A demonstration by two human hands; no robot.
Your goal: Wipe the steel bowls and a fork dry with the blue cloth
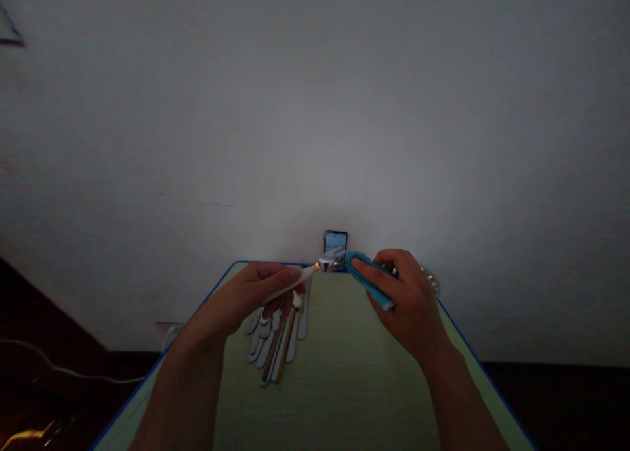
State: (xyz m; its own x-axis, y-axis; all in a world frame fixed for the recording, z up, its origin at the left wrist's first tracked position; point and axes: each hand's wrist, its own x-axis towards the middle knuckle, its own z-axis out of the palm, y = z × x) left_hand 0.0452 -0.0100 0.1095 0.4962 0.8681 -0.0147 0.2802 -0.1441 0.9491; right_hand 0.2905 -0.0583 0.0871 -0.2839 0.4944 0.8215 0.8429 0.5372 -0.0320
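My left hand (pixel 266 287) is closed round the pale handle of a white-handled piece of cutlery (pixel 329 262). Its shiny metal head points right and looks like a fork's, though the tip is hard to make out. Folded in the fingers of my right hand (pixel 401 287) is a blue cloth (pixel 367 281), with its near end by the metal head. Below my left hand, a pile of cutlery (pixel 278 346) lies on the table, several handles toward me, some metal and some brown. My left hand hides the far ends of part of the pile.
The pale green table (pixel 344 385) has a blue edge and meets a plain wall (pixel 315 109). A lit phone (pixel 335 241) leans against the wall at the table's far edge. Behind my right hand shows a shiny perforated metal rim (pixel 431 280). A white cable (pixel 73 372) runs at the left.
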